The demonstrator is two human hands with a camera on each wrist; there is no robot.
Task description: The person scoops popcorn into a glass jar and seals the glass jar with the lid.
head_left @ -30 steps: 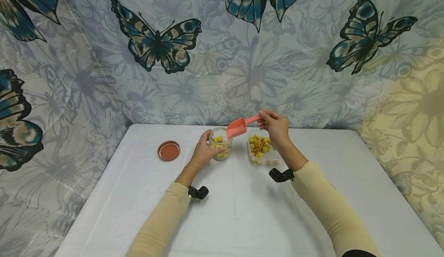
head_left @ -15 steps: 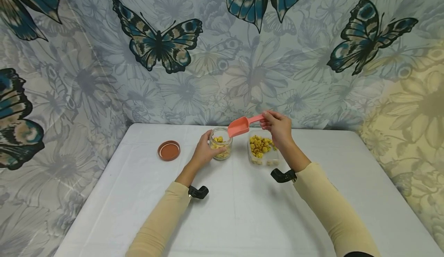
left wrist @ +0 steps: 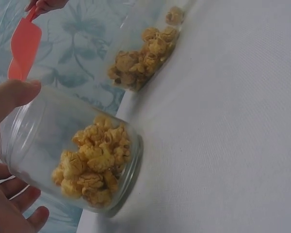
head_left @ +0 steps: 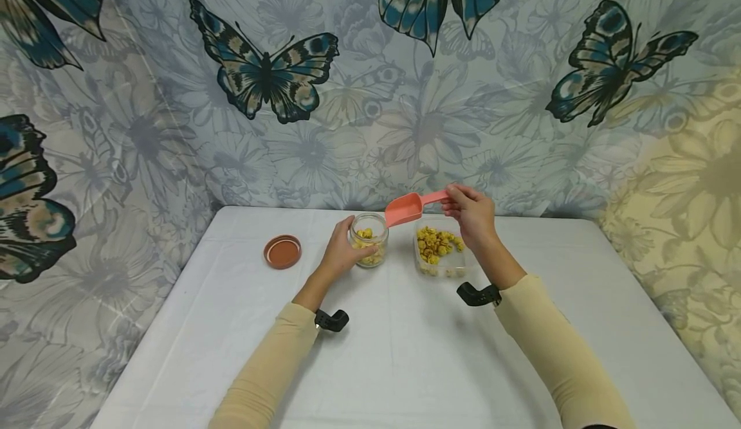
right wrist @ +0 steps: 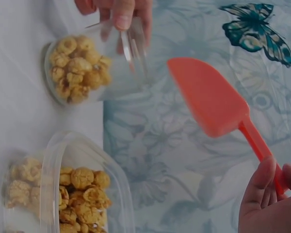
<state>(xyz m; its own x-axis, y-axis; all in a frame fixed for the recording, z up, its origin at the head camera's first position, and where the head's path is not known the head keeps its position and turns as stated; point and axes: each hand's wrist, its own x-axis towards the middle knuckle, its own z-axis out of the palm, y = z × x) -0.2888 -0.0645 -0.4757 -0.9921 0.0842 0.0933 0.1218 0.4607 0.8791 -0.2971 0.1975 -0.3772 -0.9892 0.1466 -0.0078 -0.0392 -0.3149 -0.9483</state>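
My left hand [head_left: 339, 249] grips a glass jar [left wrist: 63, 121] near its rim, thumb on one side and fingers on the other. Yellow caramel popcorn [left wrist: 94, 160] fills roughly the lower half of the jar, which stands on the table. In my right hand [head_left: 471, 213] the handle of a coral-pink scoop [right wrist: 211, 99] is pinched between thumb and fingers. The scoop's bowl hangs just right of the jar's mouth, tilted down toward it, and no popcorn shows in it. Below the scoop and right of the jar, a clear plastic container [head_left: 457, 263] holds more popcorn [head_left: 433, 242].
A brown-orange lid [head_left: 282, 252] lies left of the jar. All of it is on a table with a white cloth [head_left: 382, 358]. Behind the far table edge hangs a butterfly-patterned backdrop [head_left: 370, 146].
The scoop has moved a little right and slightly up with my right hand, away from the jar's mouth. My left hand and the jar have stayed in place.
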